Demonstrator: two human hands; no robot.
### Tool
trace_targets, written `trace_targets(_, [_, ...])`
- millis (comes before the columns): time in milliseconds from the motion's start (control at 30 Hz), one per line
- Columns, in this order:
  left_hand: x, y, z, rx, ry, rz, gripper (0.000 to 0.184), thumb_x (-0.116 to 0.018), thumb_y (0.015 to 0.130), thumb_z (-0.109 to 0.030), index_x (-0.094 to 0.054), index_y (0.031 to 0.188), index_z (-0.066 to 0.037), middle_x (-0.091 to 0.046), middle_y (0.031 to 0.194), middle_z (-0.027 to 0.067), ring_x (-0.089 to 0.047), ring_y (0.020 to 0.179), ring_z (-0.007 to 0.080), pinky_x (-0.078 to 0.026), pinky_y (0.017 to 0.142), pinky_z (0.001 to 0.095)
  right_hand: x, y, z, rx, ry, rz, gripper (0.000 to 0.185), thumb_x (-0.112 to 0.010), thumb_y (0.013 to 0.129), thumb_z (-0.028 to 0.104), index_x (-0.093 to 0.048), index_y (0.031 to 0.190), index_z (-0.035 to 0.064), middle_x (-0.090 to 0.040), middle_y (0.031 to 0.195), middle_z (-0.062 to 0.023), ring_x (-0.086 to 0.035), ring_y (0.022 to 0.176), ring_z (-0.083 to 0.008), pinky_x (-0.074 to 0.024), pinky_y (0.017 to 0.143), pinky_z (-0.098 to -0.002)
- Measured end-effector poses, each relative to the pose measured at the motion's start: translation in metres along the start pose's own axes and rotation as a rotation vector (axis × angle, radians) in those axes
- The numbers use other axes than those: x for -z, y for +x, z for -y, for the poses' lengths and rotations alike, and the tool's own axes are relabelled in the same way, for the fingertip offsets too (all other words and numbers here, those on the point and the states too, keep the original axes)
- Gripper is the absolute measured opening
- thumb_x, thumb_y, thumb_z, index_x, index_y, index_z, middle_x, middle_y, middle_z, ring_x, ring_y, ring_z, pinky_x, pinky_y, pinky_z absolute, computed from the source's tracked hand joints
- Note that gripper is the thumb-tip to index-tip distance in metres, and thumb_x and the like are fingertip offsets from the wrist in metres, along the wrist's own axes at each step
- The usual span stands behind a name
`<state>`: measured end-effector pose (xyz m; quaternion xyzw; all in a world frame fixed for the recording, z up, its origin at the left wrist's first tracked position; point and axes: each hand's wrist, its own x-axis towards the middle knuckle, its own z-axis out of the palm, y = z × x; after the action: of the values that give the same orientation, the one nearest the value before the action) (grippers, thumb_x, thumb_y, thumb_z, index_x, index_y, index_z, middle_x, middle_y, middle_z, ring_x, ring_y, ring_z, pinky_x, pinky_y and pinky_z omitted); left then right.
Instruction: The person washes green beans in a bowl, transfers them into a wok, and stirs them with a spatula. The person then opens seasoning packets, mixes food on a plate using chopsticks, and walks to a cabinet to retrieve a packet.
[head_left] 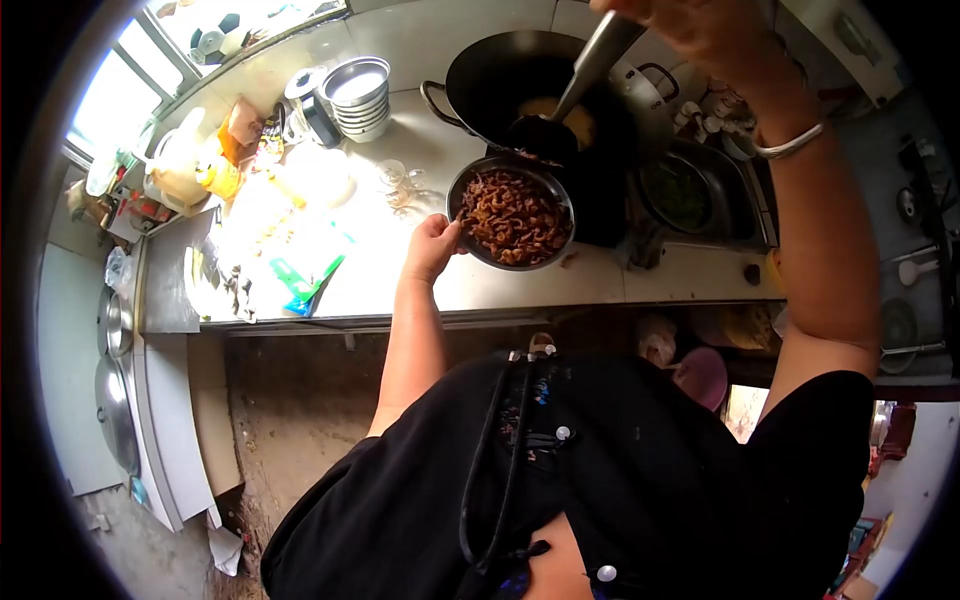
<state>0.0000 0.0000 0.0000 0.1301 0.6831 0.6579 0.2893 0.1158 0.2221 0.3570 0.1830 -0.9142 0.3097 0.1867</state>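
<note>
My left hand (434,248) is closed on the left rim of a round metal bowl (467,252). Brown, crisp-looking fried strips (513,217), perhaps meat, fill the bowl. Just behind it a large dark wok (478,75) with loop handles sits on the stove. My right hand (700,35), raised at the top of the view, grips the metal handle of a ladle (603,60). The dark head of the ladle is low over the wok's near side, close to the bowl's far rim. Yellowish liquid, apparently oil, shows at the bottom of the wok.
A sink (735,185) with a basin of greens (677,195) lies right of the wok. Stacked metal bowls (358,95) stand at the back left. Bottles and a green packet (300,280) crowd the sunlit left counter. Below the counter is a pink basin (702,378).
</note>
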Motion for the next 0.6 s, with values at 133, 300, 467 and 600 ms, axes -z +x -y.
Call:
trace_targets(133, [0.002, -0.001, -0.003, 0.0, -0.013, 0.007, 0.02, -0.054, 0.087, -0.015, -0.051, 0.075, 0.0, -0.058, 0.065, 0.006, -0.058, 0.054, 0.0132, -0.049, 0.053, 0.0242, 0.01, 0.005, 0.018, 0.101, -0.127, -0.139, 0.032, -0.067, 0.08, 0.035, -0.063, 0.073, 0.0039, -0.043, 0.051, 0.0071, -0.037, 0.046, -0.0014, -0.0261, 0.042, -0.0186])
trace_targets(300, [0.002, 0.0, -0.008, -0.009, 0.008, 0.025, 0.019, -0.055, 0.087, -0.014, -0.051, 0.075, 0.0, -0.058, 0.065, 0.0056, -0.058, 0.054, 0.0132, -0.048, 0.053, 0.0239, 0.01, 0.008, 0.037, 0.13, -0.055, -0.152, 0.033, -0.066, 0.08, 0.036, -0.062, 0.073, 0.0036, -0.044, 0.051, 0.0076, -0.036, 0.045, -0.0011, -0.0246, 0.04, -0.0168])
trace_targets(467, [0.004, -0.004, -0.011, 0.001, -0.01, 0.025, 0.018, -0.054, 0.087, -0.015, -0.051, 0.076, 0.0, -0.058, 0.065, 0.0056, -0.056, 0.054, 0.0129, -0.048, 0.054, 0.0238, 0.008, 0.009, 0.05, 0.212, -0.113, -0.195, 0.035, -0.066, 0.08, 0.037, -0.063, 0.073, 0.0036, -0.044, 0.051, 0.0075, -0.036, 0.045, -0.0012, -0.0253, 0.04, -0.0163])
trace_targets(600, [0.013, -0.002, -0.001, -0.004, -0.049, 0.032, 0.018, -0.054, 0.087, -0.014, -0.05, 0.075, -0.001, -0.057, 0.065, 0.0053, -0.056, 0.055, 0.013, -0.047, 0.055, 0.0242, 0.008, 0.0, 0.038, 0.107, -0.316, -0.339, 0.041, -0.064, 0.079, 0.045, -0.063, 0.071, 0.004, -0.045, 0.052, 0.0061, -0.038, 0.045, -0.0029, -0.0272, 0.041, -0.0182])
